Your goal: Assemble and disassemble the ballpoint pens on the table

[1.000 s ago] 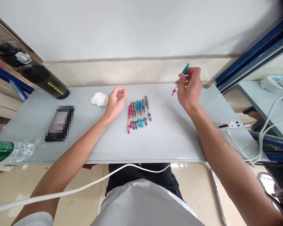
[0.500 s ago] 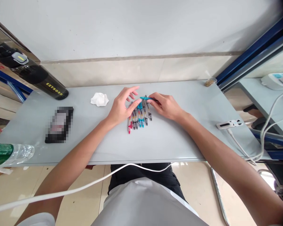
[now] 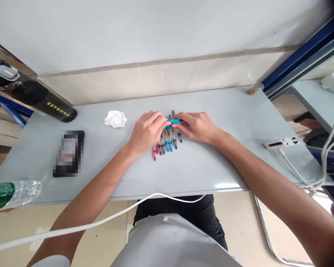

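Between both hands is a teal pen (image 3: 174, 121), held level above a row of pens. My left hand (image 3: 148, 129) is closed on its left end, thumb and fingers pinched together. My right hand (image 3: 197, 126) pinches the right end with thumb and forefinger. Beneath them several clear-barrelled pens lie side by side on the grey table (image 3: 206, 163). A red pen (image 3: 155, 152) is at the left of the row, teal pens (image 3: 169, 145) are in the middle, and a grey pen (image 3: 179, 137) is at the right. My left hand hides the upper parts of some pens.
Crumpled white tissue (image 3: 115, 119) lies left of the hands, with a blurred dark object (image 3: 69, 153) nearer. A black bottle (image 3: 51, 100) and a green-labelled bottle (image 3: 13, 193) are at the left. At the right are a small cup (image 3: 255, 88) and a white device (image 3: 281, 143) with a cable.
My left hand has closed from open fingers onto the teal pen's left end. The right hand still holds the pen, now showing more of its barrel. The camera view has shifted slightly.
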Demonstrator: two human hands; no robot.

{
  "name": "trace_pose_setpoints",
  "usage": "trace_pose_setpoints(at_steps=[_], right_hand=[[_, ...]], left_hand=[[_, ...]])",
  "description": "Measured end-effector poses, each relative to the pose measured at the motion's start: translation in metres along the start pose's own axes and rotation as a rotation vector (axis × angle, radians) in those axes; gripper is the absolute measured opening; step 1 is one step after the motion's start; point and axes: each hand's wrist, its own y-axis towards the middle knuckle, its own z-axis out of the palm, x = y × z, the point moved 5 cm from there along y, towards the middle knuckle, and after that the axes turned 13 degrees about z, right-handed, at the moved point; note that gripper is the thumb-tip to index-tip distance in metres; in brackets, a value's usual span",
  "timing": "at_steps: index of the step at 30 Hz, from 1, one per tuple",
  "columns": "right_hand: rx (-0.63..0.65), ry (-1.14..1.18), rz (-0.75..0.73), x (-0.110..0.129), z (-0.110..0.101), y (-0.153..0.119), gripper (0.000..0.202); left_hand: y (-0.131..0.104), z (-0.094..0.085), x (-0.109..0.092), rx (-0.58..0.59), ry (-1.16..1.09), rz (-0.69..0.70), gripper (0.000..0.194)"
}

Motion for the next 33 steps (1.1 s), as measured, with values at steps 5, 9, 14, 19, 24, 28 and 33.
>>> trace_pose_setpoints(at_steps=[5,9,14,19,24,28,33], right_hand=[[0.004,-0.032,-0.021,0.005,0.002,-0.002,0.053],[0.029,-0.014,-0.073,0.015,0.002,-0.004,0.052],[0.044,0.012,-0.094,0.023,0.002,-0.007,0.053],[0.071,-0.030,-0.017,0.021,0.002,-0.005,0.053],[0.048,-0.018,-0.017,0.023,0.002,-0.008,0.056],[-0.038,0.041,-0.121,0.025,-0.001,-0.011,0.046],[-0.079,0.074,-0.136,0.018,-0.005,-0.010,0.032]], left_hand=[[0.000,-0.002,-0.007,-0.008,-0.120,-0.058,0.046],[-0.002,-0.006,-0.011,-0.052,-0.186,-0.111,0.055],[-0.005,-0.008,-0.010,-0.116,-0.139,-0.063,0.037],[-0.011,-0.001,-0.004,-0.023,-0.117,-0.065,0.025],[-0.009,0.000,-0.005,-0.048,-0.093,-0.013,0.041],[-0.007,-0.001,-0.005,-0.128,-0.068,0.005,0.055],[-0.011,0.004,-0.006,-0.115,-0.094,0.043,0.033]])
